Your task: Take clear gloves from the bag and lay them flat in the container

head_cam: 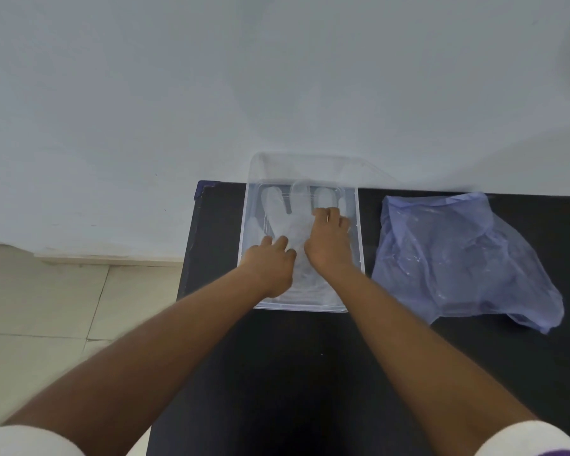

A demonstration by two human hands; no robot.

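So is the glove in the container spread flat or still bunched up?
Mostly spread: the clear glove shows separate fingers inside the container, both hands pressing it; its cuff end is hidden.

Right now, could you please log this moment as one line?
step: flattening glove | place: container | left hand: pressing | right hand: pressing | bag: right of container

Blue bag [458,255], black table [310,373]
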